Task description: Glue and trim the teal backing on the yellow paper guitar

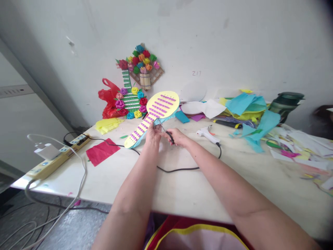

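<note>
My left hand point(153, 133) is closed on a yellow paddle-shaped paper piece point(158, 109) woven with purple strips and backed by light blue paper, holding it tilted above the table. My right hand point(178, 136) is closed round the black handles of a pair of scissors point(166, 131). The blades point up and left at the neck of the paper piece, right beside my left fingers.
A white glue gun point(207, 134) with a black cord lies right of my hands. Red paper point(102, 151), yellow paper and a power strip point(58, 157) lie left. Paper-flower crafts point(132, 99) lean on the wall. Paper scraps point(247, 111) and a dark jug point(284, 104) crowd the right.
</note>
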Demonstrator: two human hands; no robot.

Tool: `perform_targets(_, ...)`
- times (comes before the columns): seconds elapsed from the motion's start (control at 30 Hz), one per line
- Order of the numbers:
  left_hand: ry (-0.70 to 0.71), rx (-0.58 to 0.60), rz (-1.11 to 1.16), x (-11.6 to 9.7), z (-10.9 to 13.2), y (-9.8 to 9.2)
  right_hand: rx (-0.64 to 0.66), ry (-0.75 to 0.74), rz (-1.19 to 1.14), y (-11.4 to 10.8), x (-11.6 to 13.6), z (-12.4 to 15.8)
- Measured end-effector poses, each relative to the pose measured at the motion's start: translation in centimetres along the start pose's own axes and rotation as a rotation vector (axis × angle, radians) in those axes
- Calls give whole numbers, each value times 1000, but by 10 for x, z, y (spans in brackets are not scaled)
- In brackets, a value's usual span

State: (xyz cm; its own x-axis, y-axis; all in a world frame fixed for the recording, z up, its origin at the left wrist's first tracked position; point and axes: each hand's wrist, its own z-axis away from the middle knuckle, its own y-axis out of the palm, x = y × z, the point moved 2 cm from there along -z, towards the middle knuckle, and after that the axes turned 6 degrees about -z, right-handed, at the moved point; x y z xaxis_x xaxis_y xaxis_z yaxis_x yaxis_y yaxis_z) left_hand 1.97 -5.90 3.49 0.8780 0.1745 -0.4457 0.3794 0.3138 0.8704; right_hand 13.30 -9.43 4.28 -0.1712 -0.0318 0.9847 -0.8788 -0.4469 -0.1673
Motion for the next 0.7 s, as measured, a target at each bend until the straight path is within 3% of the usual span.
perform_targets(0.3, 11, -17, -60, -1, 1, 0, -16, -37, 9, -4, -10, -11)
perform_targets(0.7, 21, 6, -4, -7, 2, 1, 16, -15, 66, 0, -6, -4)
